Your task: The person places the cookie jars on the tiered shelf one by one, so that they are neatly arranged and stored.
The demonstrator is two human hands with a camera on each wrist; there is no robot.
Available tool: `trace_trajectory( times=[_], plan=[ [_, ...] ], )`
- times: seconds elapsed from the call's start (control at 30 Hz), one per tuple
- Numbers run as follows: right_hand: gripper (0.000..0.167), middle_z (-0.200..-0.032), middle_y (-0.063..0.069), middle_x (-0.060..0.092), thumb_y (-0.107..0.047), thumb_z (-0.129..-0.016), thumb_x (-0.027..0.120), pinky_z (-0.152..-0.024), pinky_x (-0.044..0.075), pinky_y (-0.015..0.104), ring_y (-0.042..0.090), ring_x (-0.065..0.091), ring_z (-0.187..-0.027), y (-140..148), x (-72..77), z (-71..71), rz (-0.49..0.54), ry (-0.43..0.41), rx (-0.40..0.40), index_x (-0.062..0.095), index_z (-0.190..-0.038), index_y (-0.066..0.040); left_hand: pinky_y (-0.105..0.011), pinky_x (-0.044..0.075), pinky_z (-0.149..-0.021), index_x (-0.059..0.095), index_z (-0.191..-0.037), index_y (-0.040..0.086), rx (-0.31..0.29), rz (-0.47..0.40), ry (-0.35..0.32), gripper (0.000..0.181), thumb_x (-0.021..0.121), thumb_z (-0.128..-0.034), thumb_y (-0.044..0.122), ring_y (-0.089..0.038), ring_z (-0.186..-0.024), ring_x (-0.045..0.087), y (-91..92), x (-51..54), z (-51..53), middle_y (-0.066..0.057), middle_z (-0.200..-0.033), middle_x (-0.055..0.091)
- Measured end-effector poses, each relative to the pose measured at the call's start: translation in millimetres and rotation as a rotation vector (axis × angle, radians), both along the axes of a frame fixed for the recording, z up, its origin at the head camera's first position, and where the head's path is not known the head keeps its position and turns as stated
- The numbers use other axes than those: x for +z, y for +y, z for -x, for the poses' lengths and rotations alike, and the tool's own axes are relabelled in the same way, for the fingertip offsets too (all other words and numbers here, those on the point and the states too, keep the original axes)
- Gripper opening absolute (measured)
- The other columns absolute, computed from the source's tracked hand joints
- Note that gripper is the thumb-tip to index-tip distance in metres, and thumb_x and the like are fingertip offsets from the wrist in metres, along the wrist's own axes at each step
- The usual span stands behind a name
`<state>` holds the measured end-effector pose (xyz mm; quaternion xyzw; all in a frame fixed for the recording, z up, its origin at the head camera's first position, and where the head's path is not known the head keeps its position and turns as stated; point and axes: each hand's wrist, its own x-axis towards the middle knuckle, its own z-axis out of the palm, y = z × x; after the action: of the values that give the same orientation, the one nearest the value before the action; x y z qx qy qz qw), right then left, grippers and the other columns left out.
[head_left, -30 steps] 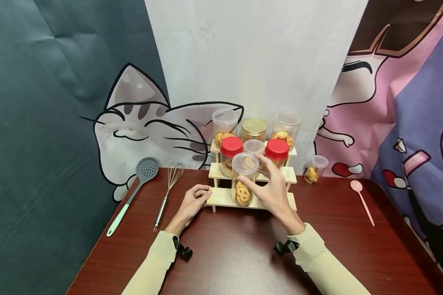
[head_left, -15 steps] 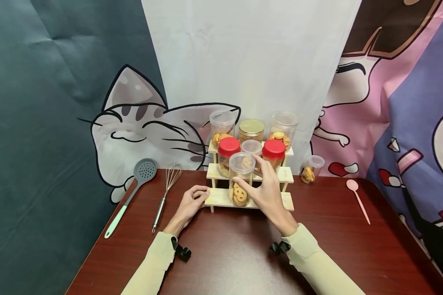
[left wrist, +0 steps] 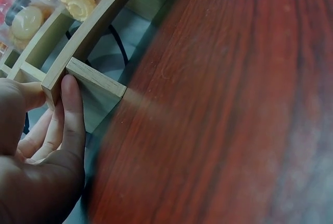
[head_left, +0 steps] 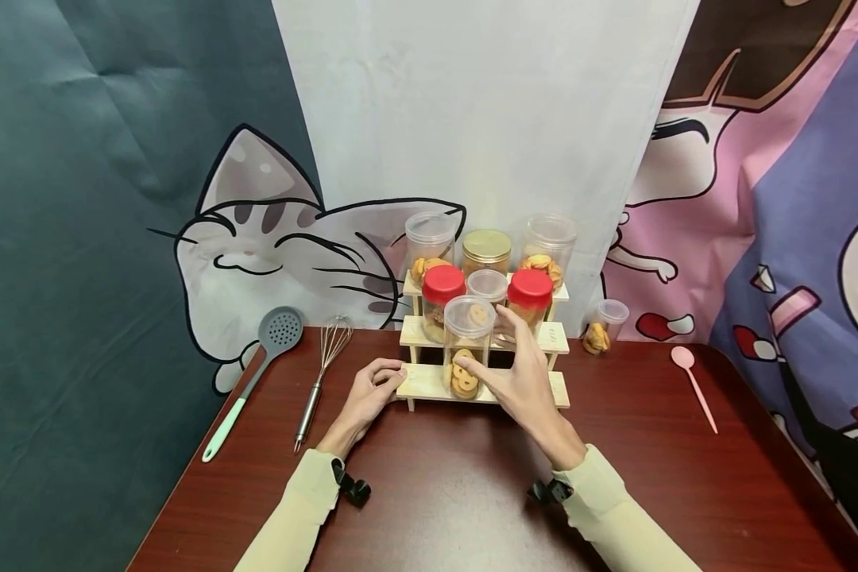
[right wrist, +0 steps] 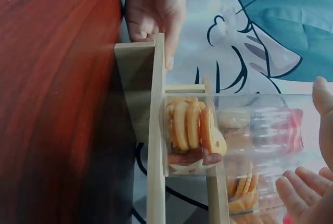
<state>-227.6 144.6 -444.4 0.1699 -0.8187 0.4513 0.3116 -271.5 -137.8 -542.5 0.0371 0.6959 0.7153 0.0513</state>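
Note:
A clear jar of cookies [head_left: 465, 373] with a clear lid stands upright on the lowest step of a three-tier wooden rack [head_left: 422, 381]. My right hand [head_left: 529, 381] is around the jar's right side, thumb in front, fingers behind. In the right wrist view, its thumb and fingers [right wrist: 294, 193] are spread wider than the jar, seemingly apart from it. My left hand [head_left: 366, 393] holds the left end of the lowest step. In the left wrist view, its thumb and fingers pinch the board end [left wrist: 57, 78].
Red-lidded jars [head_left: 443, 286] flank a clear-lidded one on the middle tier. The top tier bears a gold-lidded jar [head_left: 486, 250] between clear jars. A skimmer [head_left: 280, 330] and a whisk [head_left: 318, 389] lie left; a small jar [head_left: 604, 327] and a pink spoon [head_left: 693, 381] are right.
My right thumb has slipped a little lower along the jar, and the fingers have shifted slightly down. The jar and my left hand stay in place; the head view has shifted slightly.

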Motion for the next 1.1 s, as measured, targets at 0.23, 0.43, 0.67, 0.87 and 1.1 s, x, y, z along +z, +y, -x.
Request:
trace_trajectory(
  times=[0.23,0.43,0.67,0.87,1.1],
  plan=[
    [0.061,-0.124,0.015,0.076,-0.016,-0.091,0.09,-0.104,0.058,0.031,0.03,0.073,-0.116,29,-2.7,-7.4,0.06,0.097,-0.022,0.064,-0.144,-0.004,-0.021,0.057,-0.071,0.067,-0.133,0.001,0.0,0.008,0.005,0.037,0.076,-0.1036,0.02,-0.009,-0.081,0.068,-0.8,-2.2,0.0,-0.003,-0.101,0.077],
    [0.041,-0.119,0.016,0.077,-0.001,-0.091,0.083,-0.096,0.056,0.015,0.031,0.072,-0.105,70,-6.6,-6.3,0.088,0.191,-0.089,0.075,-0.131,-0.003,-0.021,0.057,-0.072,0.066,-0.134,0.0,-0.013,0.018,0.004,0.038,0.076,-0.104,0.022,-0.008,-0.081,0.068,-1.5,-2.8,0.0,-0.004,-0.102,0.077],
    [0.037,-0.116,0.018,0.076,-0.005,-0.096,0.079,-0.089,0.055,0.009,0.002,0.071,-0.099,118,-15.4,1.7,0.123,0.107,-0.218,0.076,-0.133,-0.005,-0.022,0.059,-0.072,0.065,-0.135,-0.002,-0.017,-0.009,0.003,0.038,0.075,-0.1045,0.019,-0.008,-0.082,0.069,-0.9,-2.1,0.0,-0.001,-0.1,0.076],
    [0.038,-0.124,0.016,0.077,-0.015,-0.099,0.079,-0.095,0.054,0.011,0.004,0.072,-0.106,153,-22.3,17.0,0.179,-0.011,-0.345,0.074,-0.136,-0.008,-0.021,0.057,-0.072,0.065,-0.135,-0.001,-0.007,0.003,-0.004,0.038,0.075,-0.1045,0.019,-0.008,-0.08,0.068,-1.2,-2.1,-0.2,-0.001,-0.1,0.076],
    [0.049,-0.138,0.013,0.069,-0.025,-0.097,0.081,-0.1,0.051,0.012,0.006,0.064,-0.113,183,-28.9,39.1,0.213,-0.086,-0.483,0.069,-0.143,-0.012,-0.02,0.057,-0.071,0.066,-0.134,-0.001,-0.007,0.005,-0.003,0.036,0.074,-0.1045,0.018,-0.009,-0.078,0.068,-0.7,-1.4,-0.5,0.001,-0.094,0.075]
  ],
)
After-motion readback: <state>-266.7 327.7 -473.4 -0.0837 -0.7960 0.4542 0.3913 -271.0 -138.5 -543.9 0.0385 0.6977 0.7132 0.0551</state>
